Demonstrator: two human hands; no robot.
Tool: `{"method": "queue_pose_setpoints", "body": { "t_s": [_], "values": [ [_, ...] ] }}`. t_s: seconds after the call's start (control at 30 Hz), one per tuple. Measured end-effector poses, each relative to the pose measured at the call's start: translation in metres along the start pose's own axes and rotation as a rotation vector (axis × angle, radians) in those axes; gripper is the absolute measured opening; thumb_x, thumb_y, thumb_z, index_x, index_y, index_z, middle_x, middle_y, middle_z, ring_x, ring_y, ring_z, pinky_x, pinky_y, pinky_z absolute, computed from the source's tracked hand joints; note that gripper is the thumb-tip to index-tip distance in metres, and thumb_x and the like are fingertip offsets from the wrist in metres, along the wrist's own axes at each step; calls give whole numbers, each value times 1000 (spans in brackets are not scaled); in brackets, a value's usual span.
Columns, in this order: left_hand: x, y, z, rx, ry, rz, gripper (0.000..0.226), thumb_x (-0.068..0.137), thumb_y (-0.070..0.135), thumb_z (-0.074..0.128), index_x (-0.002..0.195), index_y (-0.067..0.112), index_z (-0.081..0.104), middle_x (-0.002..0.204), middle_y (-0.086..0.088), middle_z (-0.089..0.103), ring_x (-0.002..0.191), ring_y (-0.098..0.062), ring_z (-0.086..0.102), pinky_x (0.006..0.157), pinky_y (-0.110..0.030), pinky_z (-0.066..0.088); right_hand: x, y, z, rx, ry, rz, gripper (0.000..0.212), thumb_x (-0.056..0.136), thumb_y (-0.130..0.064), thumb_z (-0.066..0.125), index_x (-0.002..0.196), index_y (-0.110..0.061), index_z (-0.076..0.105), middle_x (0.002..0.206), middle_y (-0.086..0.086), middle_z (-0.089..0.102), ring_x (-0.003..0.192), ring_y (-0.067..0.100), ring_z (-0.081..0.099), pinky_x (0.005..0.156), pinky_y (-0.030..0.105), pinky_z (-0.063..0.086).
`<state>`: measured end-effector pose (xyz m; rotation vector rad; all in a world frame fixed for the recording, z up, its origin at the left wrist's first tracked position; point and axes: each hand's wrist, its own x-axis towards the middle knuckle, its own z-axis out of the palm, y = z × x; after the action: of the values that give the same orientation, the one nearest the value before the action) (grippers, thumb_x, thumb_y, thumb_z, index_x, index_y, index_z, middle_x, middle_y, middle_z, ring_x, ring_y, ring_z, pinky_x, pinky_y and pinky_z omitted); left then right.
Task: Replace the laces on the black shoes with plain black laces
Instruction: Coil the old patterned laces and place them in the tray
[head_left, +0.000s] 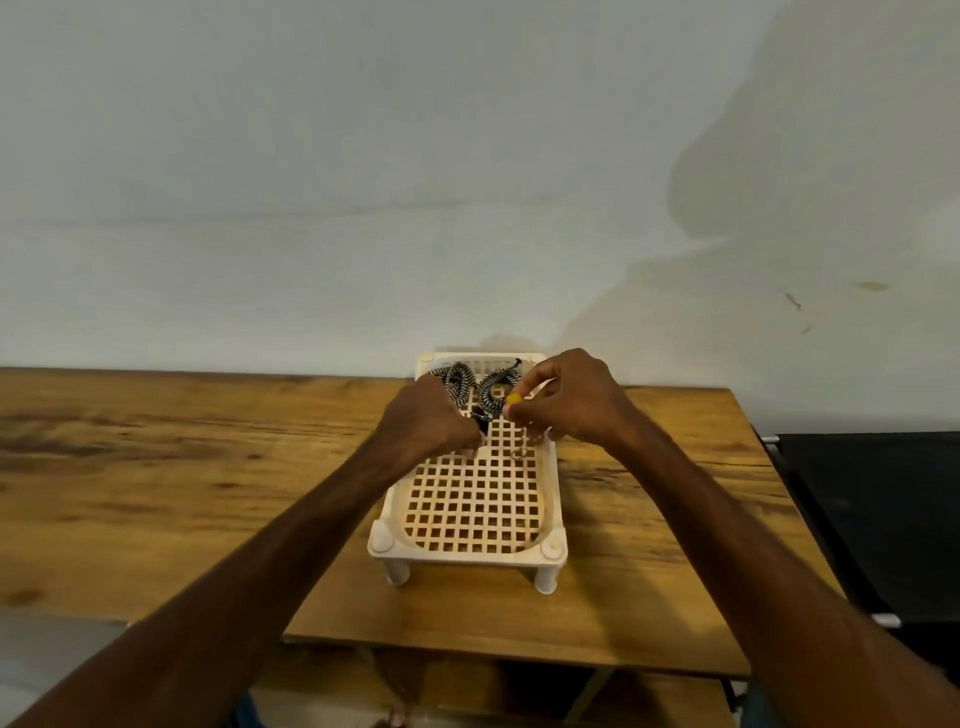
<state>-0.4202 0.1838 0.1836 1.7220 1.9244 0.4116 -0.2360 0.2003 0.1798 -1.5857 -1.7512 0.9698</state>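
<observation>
Both forearms (234, 571) reach over the wooden table (156, 441) to the cream lattice rack (467, 557), where I see the left hand (431, 421) curled round a dark piece (480, 425), black-and-white laces (493, 392) lying at the rack's far end, and the right hand (571, 400) pinching a small yellow piece (514, 399).

The rack (467, 557) is cream, its floor a grid of square holes. At its 12 o'clock end the laces (493, 392) are woven black-and-white; a small piece (514, 399) at 1 o'clock is yellow. The table (182, 467) shows brown, dark-streaked wood grain.
</observation>
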Motion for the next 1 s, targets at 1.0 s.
{"method": "queue_pose_setpoints", "body": {
  "t_s": [1.0],
  "values": [
    [24,81,62,102,331,315,18,84,39,71,79,22,71,79,4,70,78,-21,68,72,-36,57,15,52,-59,-380,248,41,7,86,-17,76,91,-15,81,90,2,76,82,19,71,79,41,62]
  ]
}}
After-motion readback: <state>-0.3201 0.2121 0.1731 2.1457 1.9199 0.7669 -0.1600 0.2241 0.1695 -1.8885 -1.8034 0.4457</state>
